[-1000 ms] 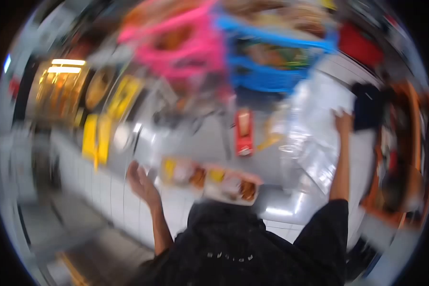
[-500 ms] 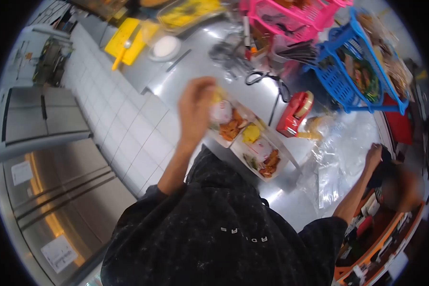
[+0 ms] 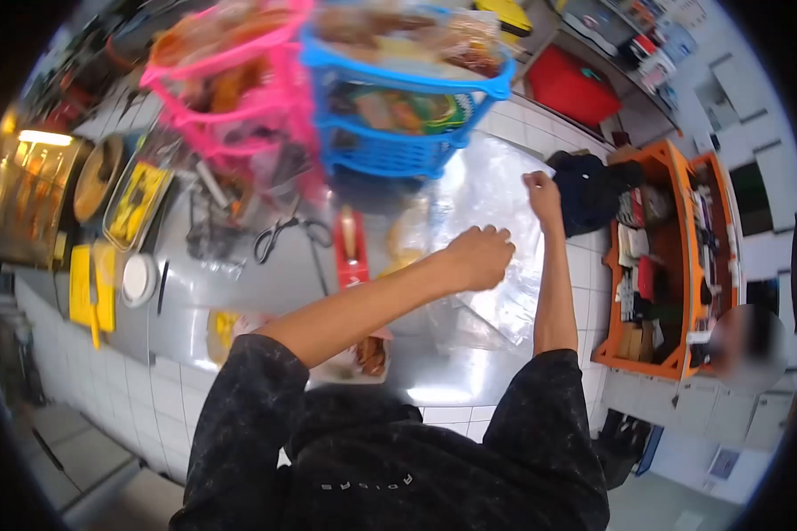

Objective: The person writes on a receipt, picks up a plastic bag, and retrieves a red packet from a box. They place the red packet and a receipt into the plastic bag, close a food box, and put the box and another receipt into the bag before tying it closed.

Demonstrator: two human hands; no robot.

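Note:
My left hand [image 3: 481, 259] reaches across to the right over the clear plastic bags [image 3: 483, 208] on the metal table, its fingers curled down. Whatever they hold, if anything, is hidden. Beyond it, my right hand [image 3: 541, 195] is closed at the right edge of the plastic; I cannot make out what is in its fingers. An open food box [image 3: 372, 365] lies partly beneath my left forearm, with browned pieces of food showing. A red tape dispenser [image 3: 352, 265] stands left of the plastic, beside black-handled scissors [image 3: 285, 232].
Pink [image 3: 239, 137] and blue [image 3: 385, 146] baskets full of packets stand at the back. To the left are a yellow cutting board [image 3: 81, 279], a white round tub [image 3: 139, 278] and a tray of yellow food [image 3: 140, 199]. An orange shelf [image 3: 660, 301] borders the right side.
My left hand has moved from the food box across to the plastic bags. My right hand is still at the right side. The view has turned to the right.

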